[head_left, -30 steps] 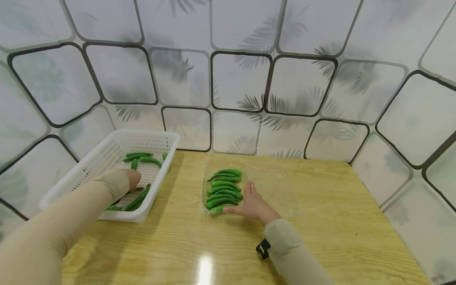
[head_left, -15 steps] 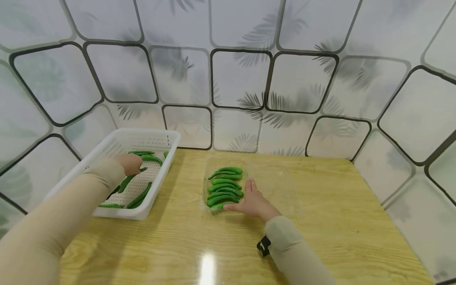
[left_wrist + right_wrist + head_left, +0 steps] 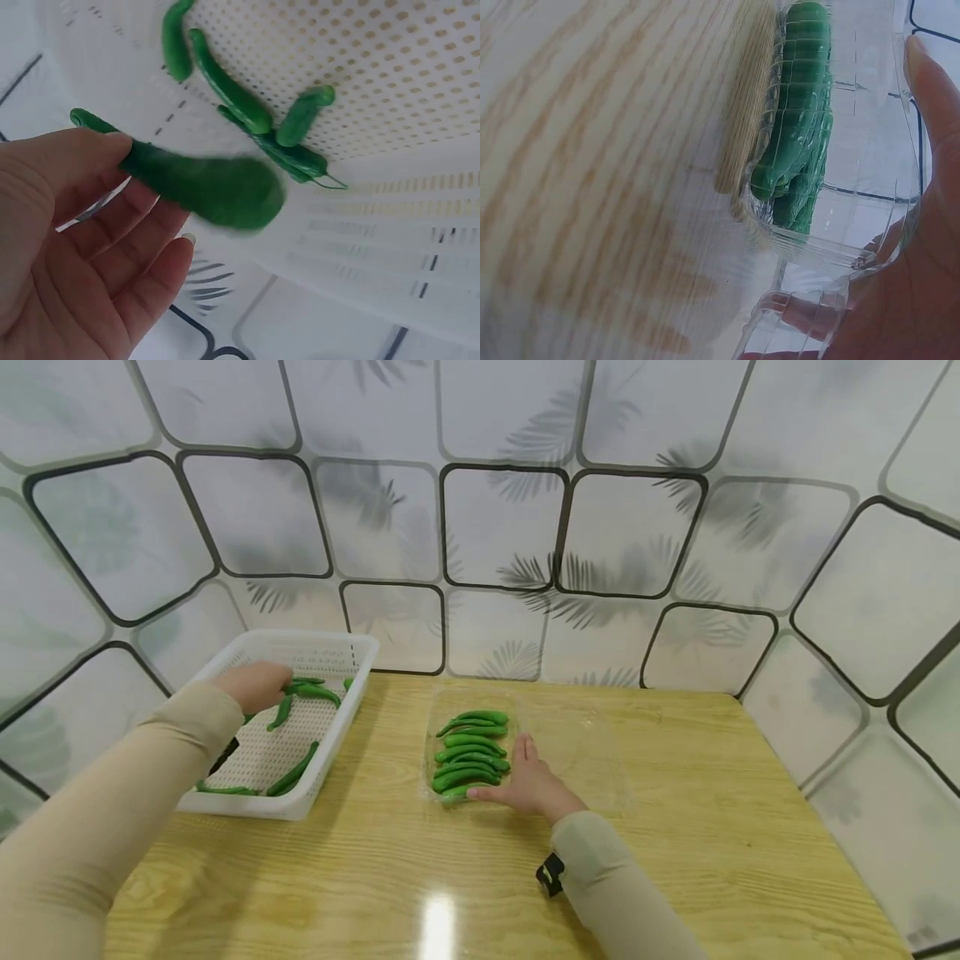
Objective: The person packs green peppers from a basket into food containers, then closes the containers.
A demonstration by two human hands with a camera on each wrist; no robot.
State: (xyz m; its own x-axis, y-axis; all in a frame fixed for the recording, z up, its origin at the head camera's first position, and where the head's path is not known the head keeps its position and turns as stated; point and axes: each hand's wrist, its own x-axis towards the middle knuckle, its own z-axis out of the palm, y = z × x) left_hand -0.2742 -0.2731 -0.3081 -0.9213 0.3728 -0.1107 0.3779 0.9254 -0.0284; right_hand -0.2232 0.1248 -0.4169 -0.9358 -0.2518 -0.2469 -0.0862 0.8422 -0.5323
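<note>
At left, over the white perforated basket (image 3: 337,735), the left hand (image 3: 253,687) pinches a green chili pepper (image 3: 202,184) between thumb and fingers, with loose peppers (image 3: 294,772) lying inside. Right of it on the wooden desk (image 3: 712,827), a clear plastic clamshell (image 3: 480,699) holds a row of peppers (image 3: 471,763); the right hand (image 3: 534,785), thumb spread wide from straight fingers, touches it beside its opened lid (image 3: 581,752).
</note>
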